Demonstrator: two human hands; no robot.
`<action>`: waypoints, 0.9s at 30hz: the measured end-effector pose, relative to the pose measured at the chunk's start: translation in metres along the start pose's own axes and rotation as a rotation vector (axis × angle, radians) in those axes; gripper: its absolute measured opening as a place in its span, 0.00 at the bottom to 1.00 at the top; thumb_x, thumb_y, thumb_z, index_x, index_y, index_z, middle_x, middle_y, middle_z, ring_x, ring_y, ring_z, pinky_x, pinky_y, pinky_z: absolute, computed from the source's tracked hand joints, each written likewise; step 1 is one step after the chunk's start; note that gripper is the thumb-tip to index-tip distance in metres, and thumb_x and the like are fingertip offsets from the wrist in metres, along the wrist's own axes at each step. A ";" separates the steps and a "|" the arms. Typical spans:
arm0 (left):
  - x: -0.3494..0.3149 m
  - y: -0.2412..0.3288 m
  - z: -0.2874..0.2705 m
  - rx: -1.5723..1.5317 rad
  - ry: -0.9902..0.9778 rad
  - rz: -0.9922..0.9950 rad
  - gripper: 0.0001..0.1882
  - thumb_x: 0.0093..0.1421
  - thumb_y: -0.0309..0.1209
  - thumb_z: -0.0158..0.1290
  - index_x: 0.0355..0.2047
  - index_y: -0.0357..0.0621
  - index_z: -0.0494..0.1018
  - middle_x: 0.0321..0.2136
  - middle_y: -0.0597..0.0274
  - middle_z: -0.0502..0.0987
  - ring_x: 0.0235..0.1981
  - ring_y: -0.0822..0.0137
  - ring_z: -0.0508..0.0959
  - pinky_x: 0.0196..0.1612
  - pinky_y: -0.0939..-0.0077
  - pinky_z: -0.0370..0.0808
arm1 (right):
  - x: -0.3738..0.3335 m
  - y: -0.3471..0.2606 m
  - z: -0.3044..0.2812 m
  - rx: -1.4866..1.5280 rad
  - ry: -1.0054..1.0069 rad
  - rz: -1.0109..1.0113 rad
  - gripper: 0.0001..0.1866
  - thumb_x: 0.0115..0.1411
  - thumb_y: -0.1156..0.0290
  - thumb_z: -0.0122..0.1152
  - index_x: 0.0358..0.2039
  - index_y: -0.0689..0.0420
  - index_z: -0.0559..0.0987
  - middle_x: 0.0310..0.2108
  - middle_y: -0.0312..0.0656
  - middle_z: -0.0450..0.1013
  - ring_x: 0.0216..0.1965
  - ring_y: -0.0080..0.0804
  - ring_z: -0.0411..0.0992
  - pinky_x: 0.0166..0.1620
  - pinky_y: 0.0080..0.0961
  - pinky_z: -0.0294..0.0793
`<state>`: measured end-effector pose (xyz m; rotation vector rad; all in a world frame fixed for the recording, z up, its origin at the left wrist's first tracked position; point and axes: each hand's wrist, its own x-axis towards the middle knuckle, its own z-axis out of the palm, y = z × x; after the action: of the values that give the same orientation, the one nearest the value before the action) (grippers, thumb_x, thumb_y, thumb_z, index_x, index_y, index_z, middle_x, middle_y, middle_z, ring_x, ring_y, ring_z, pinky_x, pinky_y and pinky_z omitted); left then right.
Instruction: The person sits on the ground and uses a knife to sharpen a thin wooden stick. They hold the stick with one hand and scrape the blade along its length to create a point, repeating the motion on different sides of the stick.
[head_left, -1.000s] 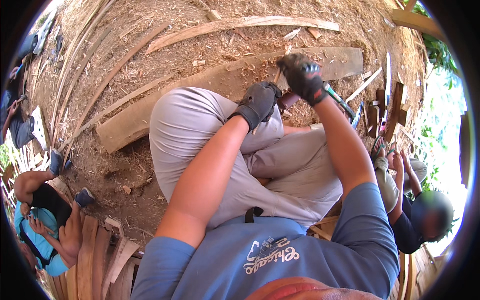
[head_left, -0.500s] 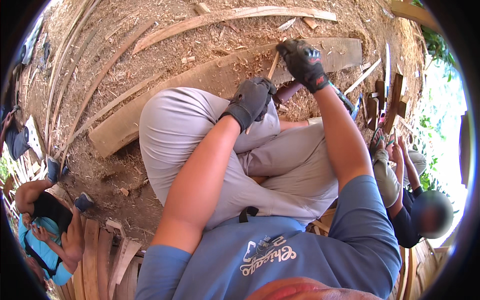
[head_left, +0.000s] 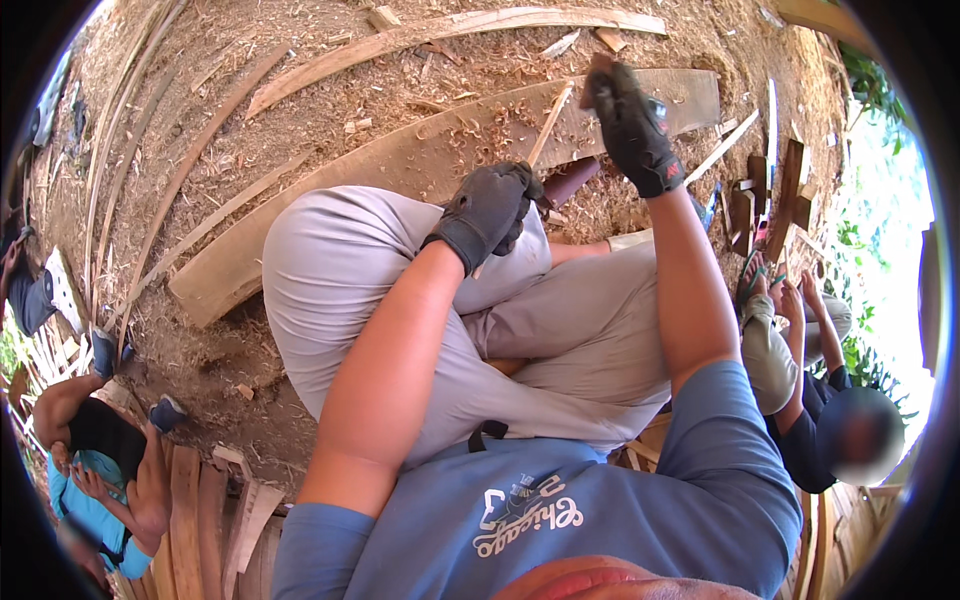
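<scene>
My left hand (head_left: 487, 212), in a dark grey work glove, is closed round a thin wooden stick (head_left: 549, 126) above my bent knee. The stick slants up and away to the right, and a short end shows below the fist. My right hand (head_left: 632, 128), in a black glove, is raised beyond the stick's far end, apart from it. Its fingers are closed on a small flat brown piece (head_left: 601, 72), blurred, its kind unclear. Between the hands, lower down, lies a curled dark red-brown sheet (head_left: 572, 183).
A wide plank (head_left: 330, 205) strewn with shavings lies before my knees. Long curved wood strips (head_left: 450, 38) lie beyond and to the left. Short wooden blocks (head_left: 745, 215) stand at right. One person (head_left: 800, 340) sits at right, another (head_left: 105, 450) at lower left.
My right hand has moved away from the stick, up and to the right, and the brown piece in its fingers now shows. My left hand keeps its grip on the stick, slightly lower.
</scene>
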<state>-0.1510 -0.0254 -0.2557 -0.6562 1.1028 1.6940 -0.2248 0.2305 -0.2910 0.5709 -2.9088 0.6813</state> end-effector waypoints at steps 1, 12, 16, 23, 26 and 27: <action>0.002 0.000 -0.003 0.002 0.002 -0.006 0.13 0.71 0.35 0.44 0.35 0.47 0.77 0.16 0.74 0.64 0.10 0.78 0.57 0.12 0.76 0.51 | 0.002 -0.003 0.006 0.107 -0.149 0.095 0.18 0.74 0.68 0.50 0.60 0.56 0.76 0.45 0.51 0.80 0.43 0.56 0.80 0.47 0.48 0.80; 0.004 -0.004 -0.004 0.066 0.017 0.019 0.11 0.71 0.35 0.46 0.36 0.48 0.77 0.16 0.75 0.64 0.11 0.79 0.57 0.13 0.77 0.52 | 0.025 -0.019 0.024 -0.045 -0.354 0.144 0.14 0.69 0.65 0.60 0.53 0.47 0.83 0.38 0.42 0.81 0.37 0.41 0.82 0.41 0.40 0.82; 0.013 -0.014 -0.010 0.269 0.096 0.128 0.12 0.72 0.35 0.45 0.36 0.47 0.77 0.16 0.76 0.63 0.12 0.79 0.57 0.13 0.77 0.53 | -0.001 -0.072 0.025 -0.244 -0.499 -0.119 0.08 0.73 0.63 0.57 0.43 0.48 0.84 0.36 0.46 0.83 0.35 0.50 0.82 0.37 0.46 0.81; 0.005 -0.007 -0.005 0.174 0.050 0.049 0.12 0.69 0.32 0.45 0.34 0.47 0.78 0.16 0.74 0.64 0.12 0.78 0.58 0.13 0.75 0.55 | 0.004 -0.046 0.019 -0.136 -0.354 -0.100 0.15 0.68 0.54 0.62 0.50 0.44 0.84 0.39 0.45 0.84 0.41 0.49 0.83 0.45 0.47 0.83; 0.059 -0.059 -0.039 0.635 0.102 0.919 0.12 0.68 0.32 0.44 0.35 0.47 0.79 0.16 0.73 0.64 0.12 0.76 0.60 0.14 0.75 0.55 | -0.013 -0.073 0.021 -0.061 -0.471 -0.051 0.17 0.65 0.62 0.65 0.54 0.44 0.83 0.46 0.43 0.83 0.43 0.47 0.83 0.46 0.42 0.82; 0.064 -0.059 -0.034 0.664 0.089 0.971 0.12 0.68 0.32 0.45 0.35 0.47 0.79 0.16 0.72 0.65 0.12 0.75 0.61 0.14 0.75 0.56 | -0.008 -0.052 0.015 -0.095 -0.502 -0.148 0.18 0.67 0.61 0.62 0.56 0.45 0.82 0.46 0.42 0.83 0.43 0.47 0.83 0.47 0.40 0.83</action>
<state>-0.1229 -0.0213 -0.3450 0.3060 2.1208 1.8608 -0.1979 0.1832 -0.2846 1.0685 -3.2745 0.4256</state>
